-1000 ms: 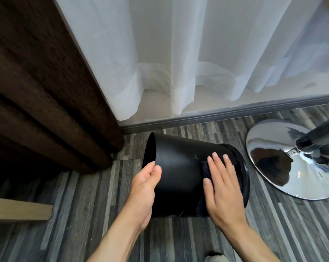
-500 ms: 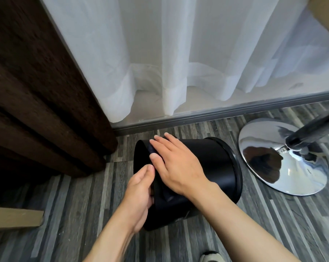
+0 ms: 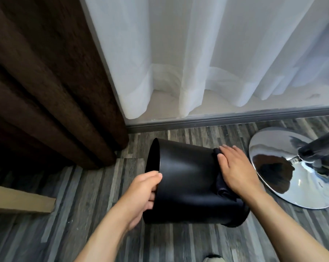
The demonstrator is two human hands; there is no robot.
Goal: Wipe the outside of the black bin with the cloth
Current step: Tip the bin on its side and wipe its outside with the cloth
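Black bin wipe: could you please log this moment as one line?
bin: on its side, floor | left hand: grips rim | right hand: presses cloth on wall

1. The floor [image 3: 95, 214] is made of grey wood-look planks with dark and light streaks.
2. A dark brown curtain [image 3: 37, 82] hangs at the left in thick folds and reaches the floor.
3. A thin white curtain [image 3: 197, 53] covers the window, and soft daylight comes through it.
4. A grey window track [image 3: 235, 119] runs along the floor.
5. A shiny chrome round base [image 3: 284, 167] with a dark pole [image 3: 320, 146] stands at the right.
6. A light wooden board [image 3: 18, 201] shows at the left edge.
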